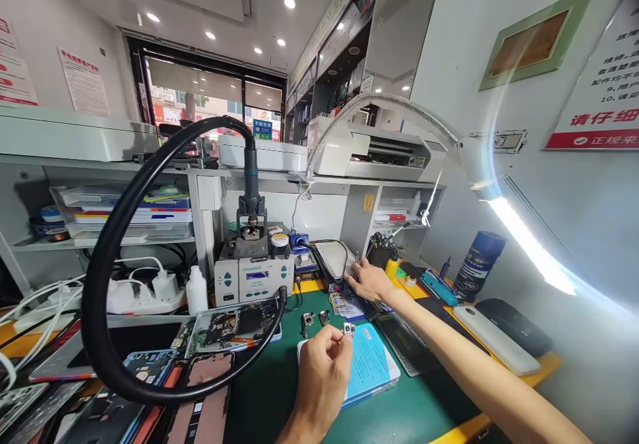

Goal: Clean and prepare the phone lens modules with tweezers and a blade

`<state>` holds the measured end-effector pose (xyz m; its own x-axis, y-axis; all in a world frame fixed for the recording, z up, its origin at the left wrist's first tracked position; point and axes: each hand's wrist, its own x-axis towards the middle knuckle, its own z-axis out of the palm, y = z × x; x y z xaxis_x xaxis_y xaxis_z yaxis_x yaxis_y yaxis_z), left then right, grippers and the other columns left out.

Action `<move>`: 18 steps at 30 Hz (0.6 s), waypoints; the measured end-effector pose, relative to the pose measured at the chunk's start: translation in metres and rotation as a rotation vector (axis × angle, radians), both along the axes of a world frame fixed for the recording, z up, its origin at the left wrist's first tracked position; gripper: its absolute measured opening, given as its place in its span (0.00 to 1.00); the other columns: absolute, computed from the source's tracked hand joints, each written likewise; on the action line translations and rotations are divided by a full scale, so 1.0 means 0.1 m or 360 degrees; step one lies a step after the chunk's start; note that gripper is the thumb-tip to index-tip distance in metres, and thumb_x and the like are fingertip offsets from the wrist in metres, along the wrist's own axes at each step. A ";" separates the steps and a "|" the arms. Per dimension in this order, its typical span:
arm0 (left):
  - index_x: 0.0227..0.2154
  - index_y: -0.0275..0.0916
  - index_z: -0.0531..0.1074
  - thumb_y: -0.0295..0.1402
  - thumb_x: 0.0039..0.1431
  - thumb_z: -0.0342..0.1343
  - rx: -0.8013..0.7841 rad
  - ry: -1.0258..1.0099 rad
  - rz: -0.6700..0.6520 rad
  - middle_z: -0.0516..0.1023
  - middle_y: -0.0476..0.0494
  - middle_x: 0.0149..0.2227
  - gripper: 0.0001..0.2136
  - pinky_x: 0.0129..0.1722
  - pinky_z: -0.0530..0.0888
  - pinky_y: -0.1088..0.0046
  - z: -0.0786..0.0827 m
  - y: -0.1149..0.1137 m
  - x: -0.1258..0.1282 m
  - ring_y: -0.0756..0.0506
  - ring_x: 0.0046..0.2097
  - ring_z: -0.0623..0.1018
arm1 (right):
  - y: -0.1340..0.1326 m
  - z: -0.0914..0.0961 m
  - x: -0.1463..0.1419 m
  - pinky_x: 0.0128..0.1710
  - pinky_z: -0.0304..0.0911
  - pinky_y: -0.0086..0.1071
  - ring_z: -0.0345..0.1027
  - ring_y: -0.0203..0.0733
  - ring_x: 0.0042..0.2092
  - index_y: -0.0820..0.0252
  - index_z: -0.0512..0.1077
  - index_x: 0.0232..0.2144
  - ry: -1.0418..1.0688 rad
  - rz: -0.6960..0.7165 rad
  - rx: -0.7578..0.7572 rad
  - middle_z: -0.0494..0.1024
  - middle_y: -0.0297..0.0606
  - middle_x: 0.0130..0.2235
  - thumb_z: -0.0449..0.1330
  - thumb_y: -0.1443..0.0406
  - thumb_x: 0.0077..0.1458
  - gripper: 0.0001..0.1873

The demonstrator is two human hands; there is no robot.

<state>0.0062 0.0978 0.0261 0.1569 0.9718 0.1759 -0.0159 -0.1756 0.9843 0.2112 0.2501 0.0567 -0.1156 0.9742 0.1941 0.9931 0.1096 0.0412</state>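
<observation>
from my remote seat, my left hand (322,364) pinches a small camera part (349,329) above the blue box (372,364). my right hand (370,281) reaches out near the black cup (380,256); i cannot tell its grip. next probably calls for a steady left pinch.

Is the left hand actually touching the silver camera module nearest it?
Touching: the head view shows the left hand pinching the silver camera module between thumb and index finger.
</observation>
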 end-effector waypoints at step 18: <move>0.23 0.42 0.66 0.46 0.62 0.54 -0.0054 0.0041 -0.0046 0.65 0.52 0.19 0.16 0.24 0.62 0.73 0.03 -0.05 0.00 0.48 0.23 0.67 | -0.30 0.44 1.15 0.49 0.74 0.46 0.74 0.50 0.51 0.61 0.72 0.55 0.0485 -0.0525 -0.0378 0.75 0.43 0.56 0.63 0.58 0.66 0.19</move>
